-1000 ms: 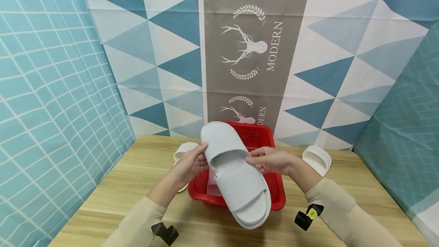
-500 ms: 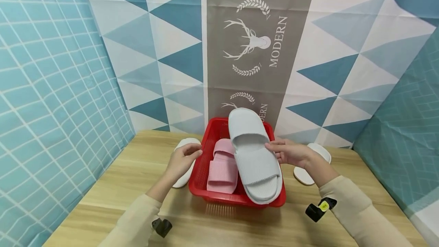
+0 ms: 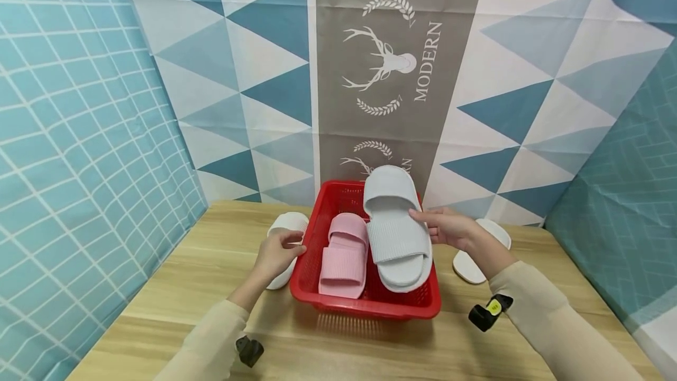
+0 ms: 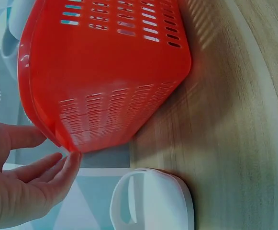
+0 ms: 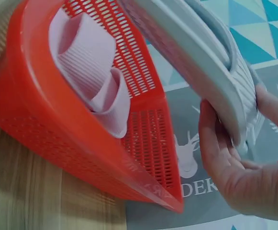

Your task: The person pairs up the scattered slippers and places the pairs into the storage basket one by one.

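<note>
- Four slippers: one grey slipper (image 3: 395,234) and one pink slipper (image 3: 344,255) in the red basket (image 3: 370,304); two white slippers (image 3: 286,239) on the table (image 3: 174,287), at the basket's 9 and 3 o'clock.
- Right white slipper (image 3: 468,266) is half hidden by the forearm.
- Grey slipper's long axis runs 12 to 6 o'clock, far end propped on the basket rim.
- Right hand (image 3: 446,228) pinches the grey slipper's edge.
- Left hand (image 3: 277,254), fingers relaxed, touches the basket's rim and holds nothing.
</note>
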The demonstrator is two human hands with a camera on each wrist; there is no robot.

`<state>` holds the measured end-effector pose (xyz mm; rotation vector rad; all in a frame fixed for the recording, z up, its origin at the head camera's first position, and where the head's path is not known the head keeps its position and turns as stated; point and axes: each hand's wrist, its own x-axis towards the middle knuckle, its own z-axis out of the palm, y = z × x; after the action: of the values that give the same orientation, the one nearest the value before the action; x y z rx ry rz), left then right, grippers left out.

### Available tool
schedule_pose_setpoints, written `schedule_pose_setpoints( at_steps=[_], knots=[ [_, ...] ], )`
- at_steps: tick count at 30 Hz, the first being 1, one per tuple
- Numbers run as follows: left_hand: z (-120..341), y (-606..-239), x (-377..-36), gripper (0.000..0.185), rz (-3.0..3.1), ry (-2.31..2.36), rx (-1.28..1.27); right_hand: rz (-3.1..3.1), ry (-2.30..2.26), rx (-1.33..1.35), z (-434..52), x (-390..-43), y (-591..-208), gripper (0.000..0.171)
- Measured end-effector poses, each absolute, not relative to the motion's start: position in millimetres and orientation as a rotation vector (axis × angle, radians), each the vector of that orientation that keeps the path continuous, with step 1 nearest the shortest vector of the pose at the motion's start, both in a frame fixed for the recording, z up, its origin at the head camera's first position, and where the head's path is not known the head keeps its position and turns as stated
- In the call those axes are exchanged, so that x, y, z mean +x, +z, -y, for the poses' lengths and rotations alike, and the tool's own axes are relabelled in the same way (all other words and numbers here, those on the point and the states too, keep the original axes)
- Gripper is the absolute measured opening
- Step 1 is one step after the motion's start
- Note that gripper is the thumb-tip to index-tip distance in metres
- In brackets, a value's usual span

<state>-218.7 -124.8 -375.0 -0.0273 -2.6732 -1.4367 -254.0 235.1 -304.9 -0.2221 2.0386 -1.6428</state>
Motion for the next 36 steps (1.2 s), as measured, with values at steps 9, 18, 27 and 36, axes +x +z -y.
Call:
schedule_pose_setpoints(
  at_steps=[9, 18, 27, 36],
  knots=[
    [126.4, -376.3, -220.8, 0.025, 2.666, -1.505, 0.034, -2.126, -1.612, 0.004, -224.2, -265.4, -307.5, 0.071],
    [127.9, -376.6, -219.8, 0.027, 2.659, -1.557, 0.118, -2.305, -1.466, 0.103, -202.5, -269.5, -325.9, 0.065],
    [124.1, -374.4, -221.5, 0.024, 2.633, -1.553, 0.137, -2.389, -1.406, 0.125, -189.5, -266.5, -337.3, 0.058],
    [122.8, -374.6, -219.7, 0.024, 2.63, -1.592, 0.17, -2.363, -1.443, 0.165, -190.2, -263.3, -343.6, 0.056]
  ],
)
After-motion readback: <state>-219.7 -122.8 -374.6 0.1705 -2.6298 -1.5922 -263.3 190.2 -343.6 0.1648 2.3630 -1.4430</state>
